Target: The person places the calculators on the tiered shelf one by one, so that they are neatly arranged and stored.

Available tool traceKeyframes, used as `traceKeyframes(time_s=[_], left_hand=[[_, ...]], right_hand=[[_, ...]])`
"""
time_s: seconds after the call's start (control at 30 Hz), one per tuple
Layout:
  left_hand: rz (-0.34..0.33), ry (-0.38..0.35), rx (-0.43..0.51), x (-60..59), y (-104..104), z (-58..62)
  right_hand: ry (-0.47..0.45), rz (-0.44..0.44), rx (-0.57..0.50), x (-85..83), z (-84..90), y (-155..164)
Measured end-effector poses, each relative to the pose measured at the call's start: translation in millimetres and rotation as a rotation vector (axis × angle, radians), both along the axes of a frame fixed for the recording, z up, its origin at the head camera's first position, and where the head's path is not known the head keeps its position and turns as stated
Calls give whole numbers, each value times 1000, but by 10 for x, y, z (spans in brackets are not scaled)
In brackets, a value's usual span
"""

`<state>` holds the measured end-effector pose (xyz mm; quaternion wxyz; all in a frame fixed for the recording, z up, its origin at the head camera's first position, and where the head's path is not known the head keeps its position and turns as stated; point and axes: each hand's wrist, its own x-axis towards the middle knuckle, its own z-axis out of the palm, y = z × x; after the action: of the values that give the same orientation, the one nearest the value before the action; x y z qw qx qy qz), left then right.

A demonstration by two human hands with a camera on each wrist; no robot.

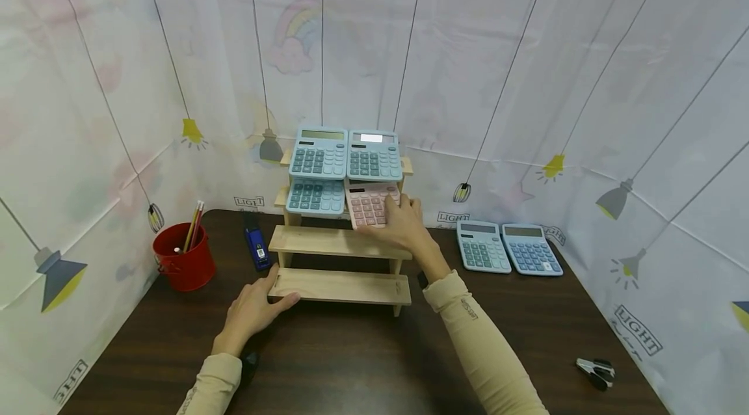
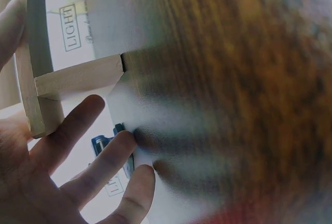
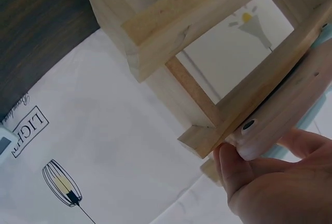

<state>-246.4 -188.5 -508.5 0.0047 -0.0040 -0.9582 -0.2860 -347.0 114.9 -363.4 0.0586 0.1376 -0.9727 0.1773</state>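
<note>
1. Pink calculator (image 1: 367, 207) sits at the right-hand end of the second tier from the top of the wooden stand (image 1: 330, 242); whether its full weight rests there, I cannot tell.
2. Its long axis runs up and away from the person, display end far, keys near and facing up toward the head camera. The axis is slightly skewed, the far end leaning left and the near end right.
3. The right hand (image 1: 404, 226) pinches it at the near right corner, thumb along the near edge. In the right wrist view its underside shows, with a dark foot (image 3: 249, 125) near the gripped end.
4. The left hand (image 1: 250, 311) is at the left end of the lowest tier, thumb over the board, other fingers spread apart and fairly straight. The two hands are well apart.
5. Just left of the pink one, a blue calculator (image 1: 316, 197) lies on the same tier, more squarely aligned. Two more, the top-left calculator (image 1: 318, 153) and top-right calculator (image 1: 374, 158), lean above, displays uppermost.
6. On the dark table (image 1: 328, 363), a red bucket (image 1: 186, 265) and blue stapler (image 1: 257, 246) stand left of the stand.
</note>
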Motion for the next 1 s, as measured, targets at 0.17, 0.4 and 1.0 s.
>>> traceKeyframes(time_s=[0.17,0.4,1.0], left_hand=[[2,8,-2,-2,-1,-14],[6,2,3,1,-1,-8],[5,-6,4,7,7,-9]], right_hand=[[13,5,-14,15,-38,4],[66,-40,-79,-15,-89,-50],[92,-89,-93,-211,-127,-144]])
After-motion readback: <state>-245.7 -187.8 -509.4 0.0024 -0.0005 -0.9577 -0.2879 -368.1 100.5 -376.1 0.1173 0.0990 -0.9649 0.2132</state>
